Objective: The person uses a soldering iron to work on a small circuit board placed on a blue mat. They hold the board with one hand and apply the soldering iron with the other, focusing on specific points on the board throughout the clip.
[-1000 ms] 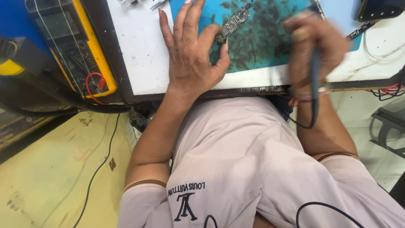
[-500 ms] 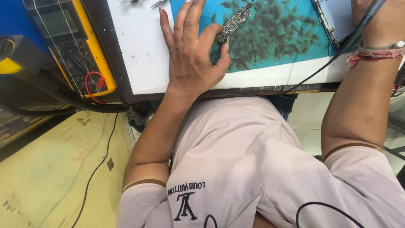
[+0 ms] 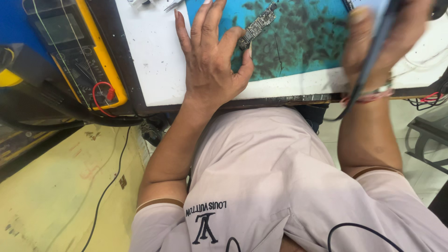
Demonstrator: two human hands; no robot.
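We press our left hand [image 3: 210, 70] flat, fingers [image 3: 201, 25] spread, to steady the board [image 3: 256, 27] on the mat [image 3: 303, 42], while our right hand [image 3: 382, 42] grips the iron [image 3: 373, 56].

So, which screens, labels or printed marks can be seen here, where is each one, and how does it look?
Meter: far left beside the white bench top, a long dark body in a yellow casing, with a greyish rectangular screen at its upper end; the screen cannot be read.
Shirt print: on the person's pale shirt, bottom centre, dark lettering above a dark emblem.
No packages or signs are in view.
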